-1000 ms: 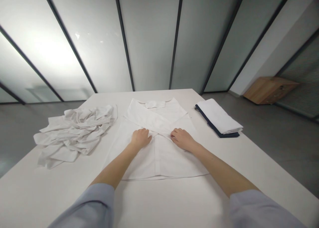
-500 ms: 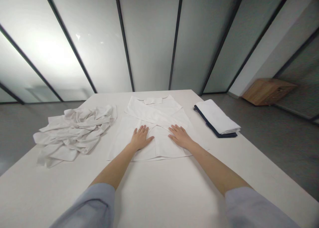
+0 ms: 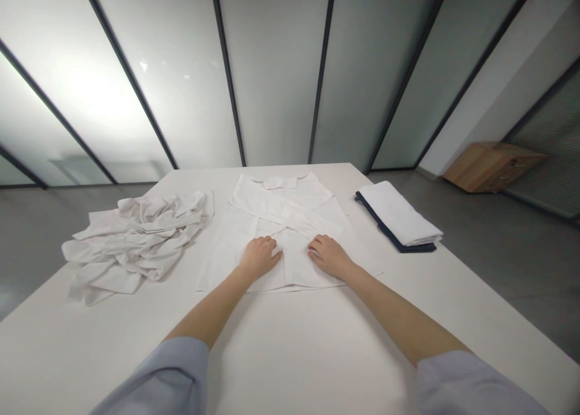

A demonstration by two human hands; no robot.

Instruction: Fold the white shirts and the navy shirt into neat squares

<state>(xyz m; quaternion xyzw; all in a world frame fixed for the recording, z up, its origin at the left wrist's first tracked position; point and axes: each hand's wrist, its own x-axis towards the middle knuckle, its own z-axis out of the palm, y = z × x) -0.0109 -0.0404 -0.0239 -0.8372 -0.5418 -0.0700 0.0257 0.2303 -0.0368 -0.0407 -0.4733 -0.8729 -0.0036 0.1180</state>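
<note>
A white shirt [image 3: 290, 208] lies spread on the table in front of me, its neckline at the far end and its sleeves laid across the upper part. My left hand [image 3: 261, 257] rests on the lower part, left of the middle line, fingers curled in and closed on the fabric. To the right of that line, my right hand [image 3: 330, 257] is bent the same way, with a bit of white cloth between thumb and fingers. Both hands partly cover the lower half of the shirt, whose hem lies flat near my wrists.
A crumpled heap of white cloth [image 3: 140, 237] sits on the table's left side. On the right, a folded white cloth [image 3: 399, 212] lies on a dark navy one [image 3: 414, 249]. Beyond the white table [image 3: 308, 348] stand frosted glass panels and a wooden cabinet [image 3: 492, 164].
My fingers were stretched flat on the shirt and are now curled in on the fabric. Both hands have drawn slightly toward me. The cloth piles have stayed in place.
</note>
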